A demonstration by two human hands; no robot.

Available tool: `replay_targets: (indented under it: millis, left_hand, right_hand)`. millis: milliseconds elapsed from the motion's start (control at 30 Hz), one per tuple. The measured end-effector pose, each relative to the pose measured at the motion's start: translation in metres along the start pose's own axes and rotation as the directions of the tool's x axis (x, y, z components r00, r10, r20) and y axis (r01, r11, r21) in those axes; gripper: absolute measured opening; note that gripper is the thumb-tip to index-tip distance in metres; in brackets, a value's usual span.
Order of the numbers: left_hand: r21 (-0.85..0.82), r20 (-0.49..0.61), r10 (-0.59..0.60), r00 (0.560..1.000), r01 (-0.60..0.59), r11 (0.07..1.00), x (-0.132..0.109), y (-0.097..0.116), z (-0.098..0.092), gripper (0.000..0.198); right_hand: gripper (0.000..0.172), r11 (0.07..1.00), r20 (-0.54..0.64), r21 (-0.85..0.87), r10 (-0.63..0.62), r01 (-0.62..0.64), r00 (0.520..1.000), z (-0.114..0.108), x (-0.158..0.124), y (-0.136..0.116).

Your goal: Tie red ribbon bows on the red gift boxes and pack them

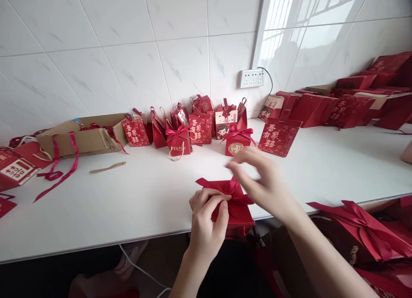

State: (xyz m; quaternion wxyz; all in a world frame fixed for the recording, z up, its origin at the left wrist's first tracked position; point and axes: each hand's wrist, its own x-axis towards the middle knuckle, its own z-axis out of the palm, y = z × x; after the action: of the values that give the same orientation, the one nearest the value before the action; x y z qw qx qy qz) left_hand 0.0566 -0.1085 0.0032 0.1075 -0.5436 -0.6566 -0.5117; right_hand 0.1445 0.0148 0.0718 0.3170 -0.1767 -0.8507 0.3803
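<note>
A red gift box [236, 213] with a satin ribbon bow [234, 188] on top sits at the table's front edge. Bent over its left side, my left hand [209, 212] has thumb and fingers closed on the ribbon near the knot; the fingertips partly cover what they pinch. Above and to the right of the bow, my right hand [265, 180] is raised and slightly blurred. Its thumb and fingers reach left with a gap between them, and nothing shows in them. Just behind stands a small red box with a bow [238, 142].
Red gift boxes [201, 128] line the wall. A cardboard box [80, 141] of ribbons and a wooden stick [107, 167] lie left. More red boxes [309, 109] are piled right. A large bow-topped box [363, 233] stands low at the front right. A socket strip [251, 78] is on the wall.
</note>
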Motion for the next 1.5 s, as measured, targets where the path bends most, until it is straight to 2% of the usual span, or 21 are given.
replay_targets:
  millis: [67,133,200,267,300,433,600,733,800,900,967,1033,1100,1167,1267,1367,1433,1500]
  left_hand:
    - [0.007,0.01,-0.009,1.0,0.009,1.0,0.001,0.0,0.0,0.021]
    - [0.011,0.024,-0.017,1.0,0.017,1.0,0.001,0.0,0.0,0.021]
    - [0.01,0.032,-0.017,0.999,0.016,1.0,0.002,-0.001,0.0,0.021]
    - [0.004,0.035,-0.01,0.999,0.01,1.0,0.002,-0.001,0.0,0.022]
    - [0.001,0.035,-0.009,0.999,0.009,1.0,0.002,-0.001,0.0,0.022]
    - [-0.002,0.038,-0.026,0.999,0.026,1.0,0.001,0.0,0.0,0.023]
    - [0.011,0.048,-0.022,0.999,0.021,1.0,0.002,0.001,-0.001,0.022]
    - [0.029,0.051,-0.024,0.998,0.022,0.999,0.002,0.003,-0.001,0.021]
    - [0.037,0.051,-0.024,0.998,0.022,0.999,0.002,0.003,-0.001,0.021]
    - [0.035,0.047,-0.015,0.999,0.014,0.999,0.002,0.002,-0.002,0.022]
    - [0.025,0.042,-0.015,0.999,0.013,1.0,0.002,0.002,-0.001,0.023]
    - [0.017,0.035,-0.012,0.999,0.012,1.0,0.002,0.001,0.0,0.022]
    - [0.011,0.021,-0.011,1.0,0.01,1.0,0.001,0.001,0.001,0.022]
    - [0.011,0.011,-0.01,1.0,0.01,1.0,0.001,0.002,0.002,0.023]
    - [0.012,0.009,-0.015,1.0,0.014,1.0,0.002,0.002,0.002,0.024]
    - [-0.027,0.035,-0.043,0.998,0.044,0.999,0.003,0.003,-0.002,0.022]
    - [-0.116,0.057,-0.082,0.995,0.088,0.989,0.003,0.004,-0.006,0.021]
    - [-0.217,0.024,-0.142,0.99,0.144,0.965,0.001,0.002,-0.011,0.021]
  right_hand:
    - [0.018,0.999,0.142,-0.032,-0.017,0.022,0.99,0.011,0.02,0.001]
    - [0.014,0.999,0.329,-0.034,-0.004,0.016,0.944,0.023,0.04,0.005]
    - [0.02,0.999,0.473,-0.008,0.049,-0.052,0.879,0.032,0.053,0.01]
    - [0.025,0.992,0.55,0.025,0.088,-0.121,0.831,0.035,0.059,0.014]
    - [0.025,0.989,0.559,0.046,0.093,-0.143,0.824,0.036,0.059,0.015]
    - [0.021,0.984,0.482,0.09,0.095,-0.156,0.871,0.033,0.056,0.015]
    - [0.016,0.987,0.367,0.063,0.116,-0.149,0.923,0.039,0.054,0.015]
    - [0.013,0.99,0.324,0.033,0.12,-0.138,0.938,0.042,0.054,0.014]
    - [0.015,0.99,0.314,0.026,0.124,-0.139,0.941,0.034,0.053,0.015]
    - [0.028,0.985,0.211,-0.072,0.168,-0.156,0.963,0.01,0.047,0.021]
    - [0.028,0.956,0.156,-0.213,0.236,-0.201,0.959,-0.007,0.039,0.029]
    - [0.032,0.927,0.199,-0.252,0.33,-0.277,0.923,-0.017,0.031,0.036]
    - [0.034,0.924,0.289,-0.148,0.383,-0.354,0.878,-0.02,0.024,0.043]
    - [0.025,0.928,0.311,0.003,0.354,-0.373,0.882,-0.015,0.022,0.048]
    - [0.021,0.943,0.234,0.127,0.272,-0.307,0.933,-0.002,0.023,0.055]
    - [0.025,0.949,0.169,0.113,0.275,-0.296,0.946,0.004,0.02,0.058]
    - [0.029,0.949,0.027,0.108,0.297,-0.298,0.955,0.001,0.009,0.056]
    - [0.036,0.945,-0.164,0.133,0.317,-0.298,0.934,-0.005,-0.009,0.05]
